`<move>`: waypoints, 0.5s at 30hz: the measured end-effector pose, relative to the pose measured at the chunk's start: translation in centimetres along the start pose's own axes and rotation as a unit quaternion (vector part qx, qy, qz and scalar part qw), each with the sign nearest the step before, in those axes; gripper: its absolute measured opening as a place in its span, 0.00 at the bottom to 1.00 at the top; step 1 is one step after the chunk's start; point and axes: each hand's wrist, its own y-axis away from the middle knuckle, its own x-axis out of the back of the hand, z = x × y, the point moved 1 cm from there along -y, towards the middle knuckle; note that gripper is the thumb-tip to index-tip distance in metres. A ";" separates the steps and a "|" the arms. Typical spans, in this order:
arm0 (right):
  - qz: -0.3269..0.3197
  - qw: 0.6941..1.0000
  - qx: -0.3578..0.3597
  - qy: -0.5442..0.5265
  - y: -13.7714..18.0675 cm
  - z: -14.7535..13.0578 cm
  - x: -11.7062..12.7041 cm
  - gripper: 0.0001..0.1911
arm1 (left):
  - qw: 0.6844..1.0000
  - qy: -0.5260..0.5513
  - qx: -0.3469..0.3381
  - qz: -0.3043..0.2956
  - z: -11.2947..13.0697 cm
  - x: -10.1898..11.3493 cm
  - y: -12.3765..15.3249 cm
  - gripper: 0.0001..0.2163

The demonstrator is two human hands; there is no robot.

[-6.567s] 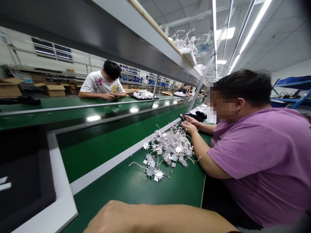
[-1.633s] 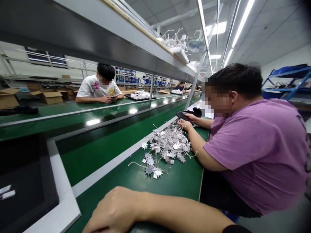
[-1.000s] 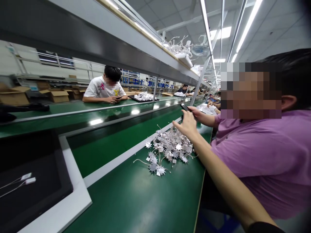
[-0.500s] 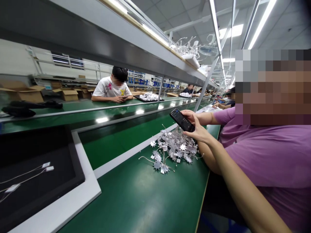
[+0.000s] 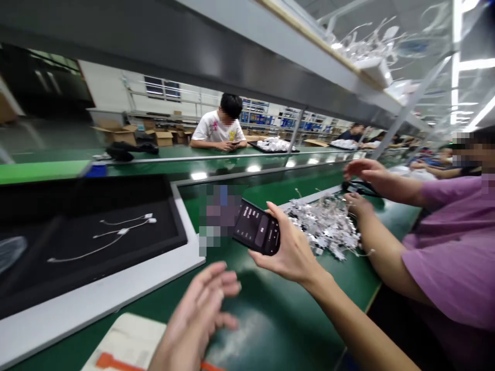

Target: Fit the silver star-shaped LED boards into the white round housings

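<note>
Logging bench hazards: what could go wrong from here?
The smartphone might slip: only the right hand grips it, by one end, and the open left hand is apart from it. The heap of wired, spiked metal plates lies close by; a stray move could tangle or scatter it.
</note>
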 end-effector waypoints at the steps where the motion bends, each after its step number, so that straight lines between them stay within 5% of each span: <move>1: -0.005 0.999 0.002 -0.042 -0.6 -1.4 -0.9 0.51 | 0.983 0.116 0.068 0.128 0.3 1.0 -0.9 0.25; 3: -0.032 0.993 -0.007 -0.113 -1.8 -4.0 -2.7 0.51 | 0.934 0.253 0.085 0.237 1.1 2.4 -2.4 0.26; 9: -0.151 0.957 -0.092 -0.231 -1.6 -8.7 -7.4 0.54 | 0.912 0.292 0.120 0.261 0.7 4.3 -4.0 0.25; 15: -0.188 0.928 -0.005 -0.323 1.3 -7.6 -9.0 0.41 | 0.893 0.304 0.187 0.274 -0.1 6.0 -3.9 0.27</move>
